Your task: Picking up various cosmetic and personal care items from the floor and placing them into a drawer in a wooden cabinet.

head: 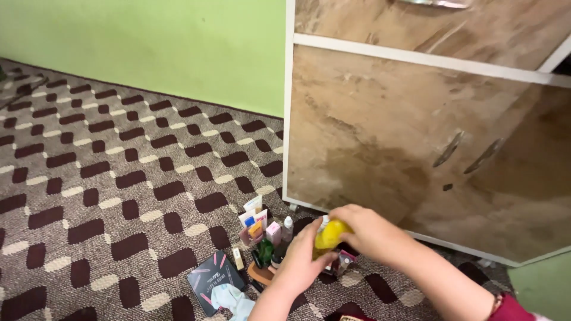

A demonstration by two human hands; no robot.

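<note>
Now both hands are meeting low in the view, at about 6 o'clock, over a small group of toiletries standing on the patterned carpet (119,178). The left hand (300,261) is wrapping its fingers around a yellow bottle (330,235) from below, and the right hand (366,232) is closing over the top of the same bottle. At 9 o'clock from the bottle, a pink box (273,232), a small white bottle (288,227) and some tubes (253,214) are standing close together. At 8 o'clock a dark flat case (211,279) is lying on the carpet, with a pale cloth (232,298) touching it. At 1 o'clock a brown cabinet (416,137) is standing against the green wall (178,41).
</note>
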